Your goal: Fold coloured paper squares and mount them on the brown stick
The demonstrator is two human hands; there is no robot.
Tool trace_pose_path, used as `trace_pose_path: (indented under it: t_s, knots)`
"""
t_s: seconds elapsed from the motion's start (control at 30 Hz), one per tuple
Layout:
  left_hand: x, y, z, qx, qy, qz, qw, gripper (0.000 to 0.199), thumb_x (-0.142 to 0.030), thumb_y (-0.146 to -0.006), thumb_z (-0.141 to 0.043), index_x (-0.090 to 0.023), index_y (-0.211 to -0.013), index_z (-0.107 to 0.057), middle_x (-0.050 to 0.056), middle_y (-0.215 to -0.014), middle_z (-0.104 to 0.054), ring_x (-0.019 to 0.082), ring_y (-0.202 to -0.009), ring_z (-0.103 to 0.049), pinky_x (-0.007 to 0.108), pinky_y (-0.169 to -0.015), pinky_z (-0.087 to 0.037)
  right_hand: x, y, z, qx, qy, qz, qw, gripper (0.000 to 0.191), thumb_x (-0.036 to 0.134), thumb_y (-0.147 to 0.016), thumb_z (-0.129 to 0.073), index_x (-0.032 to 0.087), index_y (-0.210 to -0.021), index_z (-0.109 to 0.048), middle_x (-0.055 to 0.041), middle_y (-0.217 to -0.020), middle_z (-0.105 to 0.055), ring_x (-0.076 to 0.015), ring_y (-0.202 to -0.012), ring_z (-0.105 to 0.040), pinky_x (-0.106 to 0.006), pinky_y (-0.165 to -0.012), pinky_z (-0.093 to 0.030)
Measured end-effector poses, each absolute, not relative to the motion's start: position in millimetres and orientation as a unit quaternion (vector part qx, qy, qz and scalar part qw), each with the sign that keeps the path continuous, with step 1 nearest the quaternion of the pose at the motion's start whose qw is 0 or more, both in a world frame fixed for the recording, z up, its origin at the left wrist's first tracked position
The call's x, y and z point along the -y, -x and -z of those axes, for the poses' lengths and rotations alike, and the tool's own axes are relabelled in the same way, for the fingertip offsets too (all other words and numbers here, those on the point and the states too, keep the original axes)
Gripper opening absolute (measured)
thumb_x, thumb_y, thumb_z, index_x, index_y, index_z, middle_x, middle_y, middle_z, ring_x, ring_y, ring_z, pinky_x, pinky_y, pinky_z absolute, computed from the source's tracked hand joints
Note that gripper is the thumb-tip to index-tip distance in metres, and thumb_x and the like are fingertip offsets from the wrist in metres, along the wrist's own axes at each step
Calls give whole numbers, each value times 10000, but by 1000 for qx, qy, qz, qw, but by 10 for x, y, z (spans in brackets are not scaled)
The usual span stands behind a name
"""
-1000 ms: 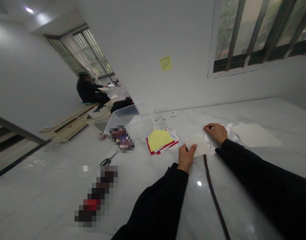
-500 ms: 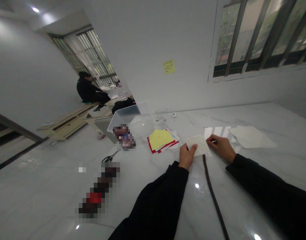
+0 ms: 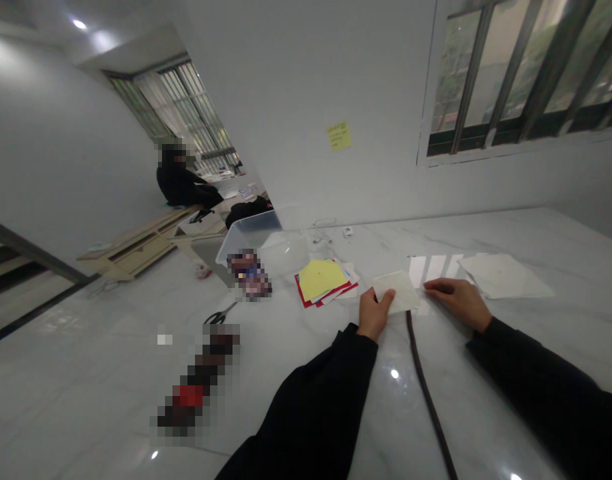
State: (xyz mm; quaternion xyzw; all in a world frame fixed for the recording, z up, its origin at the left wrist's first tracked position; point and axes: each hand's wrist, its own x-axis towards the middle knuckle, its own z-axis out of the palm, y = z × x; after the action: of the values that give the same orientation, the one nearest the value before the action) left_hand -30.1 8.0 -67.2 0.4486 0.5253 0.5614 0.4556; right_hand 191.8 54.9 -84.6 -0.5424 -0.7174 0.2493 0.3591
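Marble bench (image 3: 86,373), cream paper square (image 3: 397,291) on it, nearly square, no clear long axis. Left hand (image 3: 375,313) nearer, fingers together on paper's near-left corner, pinch unclear. Right hand (image 3: 459,303) flat, fingers extended, just right of paper, apart.

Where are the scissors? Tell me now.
In the head view, the black-handled scissors lie on the marble table, left of the coloured paper stack.
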Motion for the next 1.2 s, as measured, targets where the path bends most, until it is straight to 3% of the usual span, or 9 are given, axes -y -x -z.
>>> trace_pose_path:
  t_s: [0.3, 0.53, 0.7, 1.03, 1.2]
  knots:
    - [-69, 290, 642, -530, -442, -556, 463, 300, -341, -757, -716, -112, -951, -719, 131, -1002, -735, 254, -913, -678, 360, -813, -516, -563, -1975, 881, 703, 518, -299, 384, 329, 452, -790, -660, 237, -1022, -751, -55, -972, -764, -297, -939, -701, -447, -897, -520]
    - [-83, 288, 674, -519, -443, -559, 471, 290, -313, -759, -715, -116, -972, -718, 131, -1019, -733, 246, -913, -681, 361, -827, -518, -515, -1925, 847, 623, 497, -419, 434, 296, 448, -775, -688, 200, -926, -747, -83, -922, -764, -282, -848, -721, -412, -808, -575]
    - [-96, 306, 691, -514, -459, -553, 469, 315, -339, -755, -724, -117, -979, -721, 141, -1041, -727, 254, -936, -678, 379, -853, -513, -476, -1893, 794, 639, 503, -392, 430, 305, 451, -773, -680, 194, -920, -750, -68, -847, -760, -258, -806, -718, -385, -782, -568]
    - [-158, 300, 805, -497, -443, -550, 504, 401, -385, -739, -731, -96, -1017, -709, 150, -1036, -725, 252, -910, -674, 358, -816, -517, -328, -1703, 651, 586, 469, -472, 463, 302, 441, -719, -752, 190, -884, -728, -53, -794, -749, -221, -741, -701, -393, -774, -574]
    - [-161, 284, 806, -489, -439, -542, 524, 438, -416, -702, -762, -99, -1001, -720, 147, -1023, -728, 239, -869, -677, 338, -781, -520, -329, -1671, 643, 637, 433, -429, 472, 267, 455, -734, -739, 200, -815, -732, -72, -1036, -710, -247, -985, -656, -366, -870, -534]
